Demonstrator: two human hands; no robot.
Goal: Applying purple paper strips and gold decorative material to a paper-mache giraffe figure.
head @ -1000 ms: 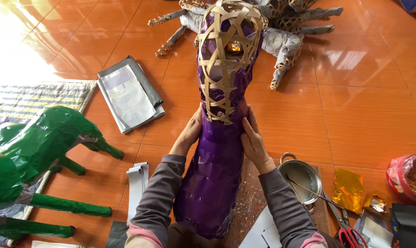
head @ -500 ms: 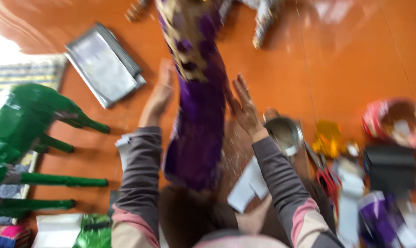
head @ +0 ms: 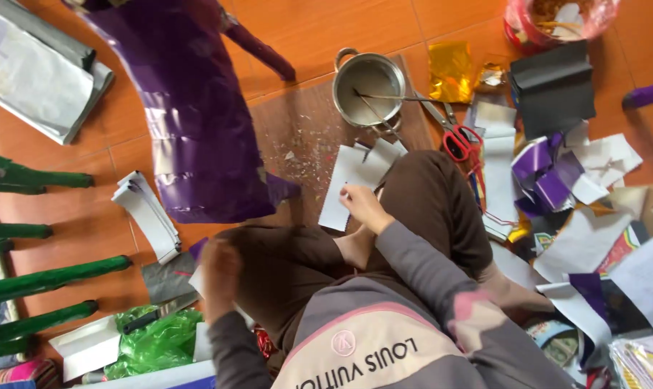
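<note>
purple figure [head: 197,137] cut off at top, left hand [head: 220,276] blurred (grip unclear)

A single camera, worn on the person's head, looks almost straight down over their own chest and lap at the orange tile floor [head: 326,29]. The torso fills the bottom edge, so the top of the picture is farthest from the person. The view is close: the right hand [head: 364,207] sits near the middle and the blurred left hand [head: 220,270] lies lower left, both within arm's reach. The frame cuts the purple figure [head: 189,122] at the top left, the green legs [head: 38,277] at the left edge and the paper scraps [head: 593,238] at the right. No second view shares this scene.
</note>
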